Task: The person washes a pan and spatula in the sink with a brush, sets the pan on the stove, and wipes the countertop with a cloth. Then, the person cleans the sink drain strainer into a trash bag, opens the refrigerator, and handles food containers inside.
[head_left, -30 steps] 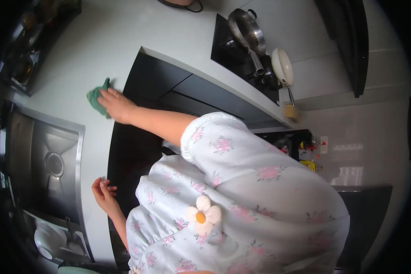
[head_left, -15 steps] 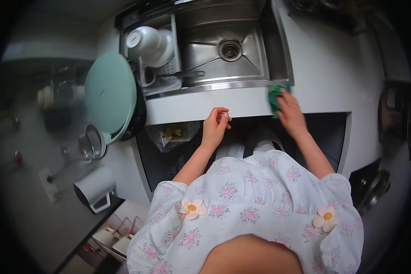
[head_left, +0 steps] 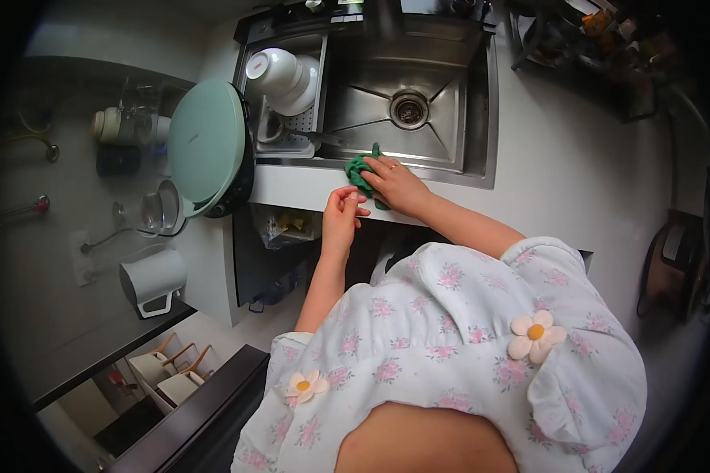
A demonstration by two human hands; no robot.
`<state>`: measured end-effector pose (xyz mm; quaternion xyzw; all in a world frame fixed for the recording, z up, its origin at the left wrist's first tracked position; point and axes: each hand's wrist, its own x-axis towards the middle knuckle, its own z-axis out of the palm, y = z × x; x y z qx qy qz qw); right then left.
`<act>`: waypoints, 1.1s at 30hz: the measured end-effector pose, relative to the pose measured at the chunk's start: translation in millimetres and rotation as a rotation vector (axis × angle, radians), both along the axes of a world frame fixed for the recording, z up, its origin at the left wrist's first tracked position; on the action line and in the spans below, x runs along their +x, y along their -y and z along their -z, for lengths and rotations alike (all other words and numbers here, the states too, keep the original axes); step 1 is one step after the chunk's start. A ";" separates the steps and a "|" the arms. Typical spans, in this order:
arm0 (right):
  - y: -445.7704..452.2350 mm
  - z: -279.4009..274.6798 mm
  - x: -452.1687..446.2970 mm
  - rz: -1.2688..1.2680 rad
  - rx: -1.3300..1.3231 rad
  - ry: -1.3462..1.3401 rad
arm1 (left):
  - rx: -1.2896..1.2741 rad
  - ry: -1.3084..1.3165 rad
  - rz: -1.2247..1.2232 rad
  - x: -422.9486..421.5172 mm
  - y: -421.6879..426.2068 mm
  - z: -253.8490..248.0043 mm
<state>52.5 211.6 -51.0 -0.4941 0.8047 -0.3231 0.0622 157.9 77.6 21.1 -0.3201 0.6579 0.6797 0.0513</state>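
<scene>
My right hand [head_left: 398,188] presses a bunched green cloth [head_left: 360,172] against the white counter strip in front of the sink. Part of the cloth shows beyond the fingertips, and a bit hangs over the front edge. A ring is on one finger. Just left of it and lower, my left hand [head_left: 341,221] hovers by the counter's front edge, fingers loosely curled and a little apart, with nothing in it. Behind the cloth lies the steel sink [head_left: 355,102] with its round drain [head_left: 409,110].
White bowls [head_left: 280,75] sit in a drying rack [head_left: 298,146] left of the sink. A round mint-green lidded appliance [head_left: 207,150] stands beside it. Further left are a white kettle [head_left: 154,280] and glassware. Below the counter hangs a plastic bag [head_left: 288,227]. A dark rack [head_left: 576,47] is back right.
My right hand has slid the green cloth leftward along the counter's front strip, close to my left hand. The left hand has shifted only slightly. My view has turned, showing a drawer at lower left.
</scene>
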 end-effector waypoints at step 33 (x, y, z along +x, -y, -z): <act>14.3 185.1 -167.7 0.409 0.752 0.382 | -0.226 0.326 -0.660 169.9 4.3 11.0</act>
